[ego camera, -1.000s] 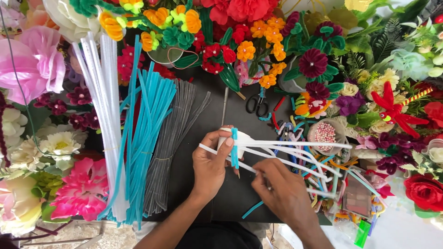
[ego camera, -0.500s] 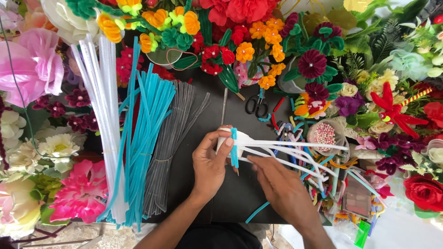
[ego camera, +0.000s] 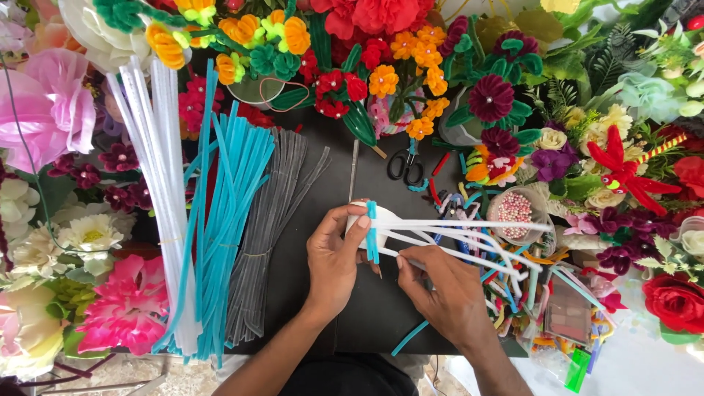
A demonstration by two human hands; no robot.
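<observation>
My left hand (ego camera: 334,257) grips the gathered end of a bundle of white pipe cleaners (ego camera: 455,235), which fans out to the right. A short blue pipe cleaner (ego camera: 372,231) wraps across that gathered end beside my thumb. My right hand (ego camera: 444,293) pinches one of the lower white stems just right of the blue wrap. Both hands hover over a black tabletop (ego camera: 367,323).
Bundles of white (ego camera: 158,183), blue (ego camera: 231,213) and grey pipe cleaners (ego camera: 275,220) lie to the left. Black scissors (ego camera: 405,167) rest further back. A cup of pink beads (ego camera: 517,209) and loose coloured scraps sit on the right. Handmade flowers ring the table.
My left hand has tilted slightly and shifted its grip on the bundle. My right hand has slid a little left along the lower white stems toward the blue wrap.
</observation>
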